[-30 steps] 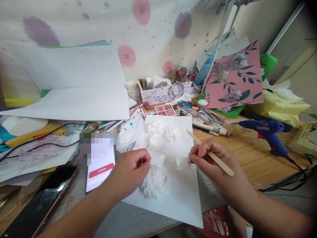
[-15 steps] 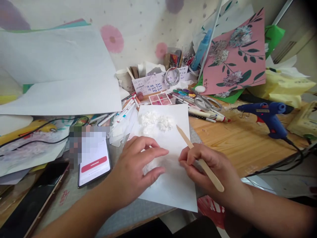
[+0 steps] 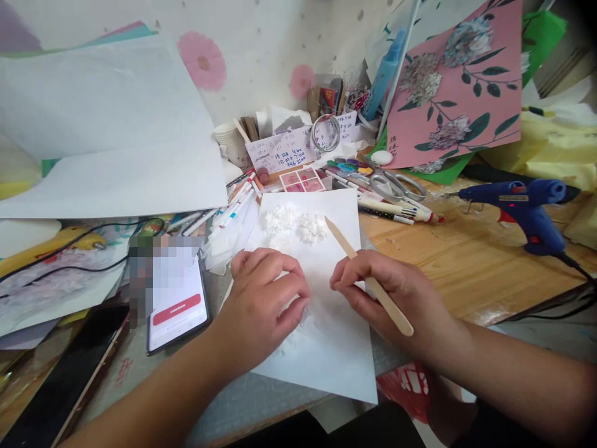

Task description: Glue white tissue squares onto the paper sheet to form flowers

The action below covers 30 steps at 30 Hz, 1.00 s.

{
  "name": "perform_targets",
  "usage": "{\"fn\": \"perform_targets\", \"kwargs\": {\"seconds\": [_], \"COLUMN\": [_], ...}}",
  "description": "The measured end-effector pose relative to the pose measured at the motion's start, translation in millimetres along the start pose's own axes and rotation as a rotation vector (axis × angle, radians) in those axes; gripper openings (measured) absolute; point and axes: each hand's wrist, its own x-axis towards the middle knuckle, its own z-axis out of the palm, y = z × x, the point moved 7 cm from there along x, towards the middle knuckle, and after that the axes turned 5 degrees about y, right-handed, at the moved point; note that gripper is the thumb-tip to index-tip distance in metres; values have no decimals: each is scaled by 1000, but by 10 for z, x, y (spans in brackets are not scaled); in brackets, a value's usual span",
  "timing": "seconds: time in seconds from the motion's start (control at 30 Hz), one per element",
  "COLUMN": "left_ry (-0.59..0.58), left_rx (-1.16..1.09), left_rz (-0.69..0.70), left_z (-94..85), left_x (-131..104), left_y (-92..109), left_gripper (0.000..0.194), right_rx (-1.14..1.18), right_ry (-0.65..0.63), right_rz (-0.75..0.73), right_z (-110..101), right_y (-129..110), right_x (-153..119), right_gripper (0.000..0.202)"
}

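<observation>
A sheet of white paper [image 3: 336, 348] lies in front of me, with white fluffy paper clusters [image 3: 312, 228] on its upper part. My right hand [image 3: 392, 286] holds a pointed wooden stick [image 3: 394, 311] over the sheet's right side; the tip points up and left, near the right cluster. Over the left part of the sheet, my left hand [image 3: 268, 302] has curled fingers with thumb and fingertips close together. Whatever those fingertips hold, if anything, is too small or hidden to name.
A phone [image 3: 177, 317] with a lit screen lies left of the sheet. A blue glue gun [image 3: 527, 208] rests at the right. Scissors [image 3: 396, 185], pens and a pink flower picture [image 3: 461, 87] stand or lie behind.
The fingers of my left hand have drawn together and curled. My right hand, with the stick, has moved slightly left and up. The whole view has shifted a little.
</observation>
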Motion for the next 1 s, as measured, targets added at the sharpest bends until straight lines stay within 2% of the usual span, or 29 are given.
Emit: {"fn": "perform_targets", "kwargs": {"seconds": [0.07,0.17,0.3,0.5,0.6,0.7,0.8,1.0], "left_ry": [-34,-131,-177,-248,-246,-236,-203,-162], "left_rx": [-43,-87,-89,-84,-58,-25,12,69], "left_rz": [-50,-71,-45,-24,6,30,34,24], "left_z": [32,95,44,-47,-31,6,25,46], "left_x": [-4,-11,-24,-109,-124,-109,-84,-84], "left_y": [-40,-51,-23,-6,21,51,61,49], "left_gripper": [9,17,31,28,25,17,18,21], "right_rx": [-12,-29,-2,34,-10,32,105,166], "right_ry": [-1,-7,-50,-122,-89,-102,-127,-139], "right_rz": [6,27,58,40,-4,105,224,248], "right_z": [3,8,-37,-279,-371,-327,-228,-85], "right_y": [2,-1,-14,-52,-110,-74,-6,47], "right_x": [5,2,-25,-63,-31,-9,-15,-4], "right_gripper": [12,9,13,32,28,26,23,18]}}
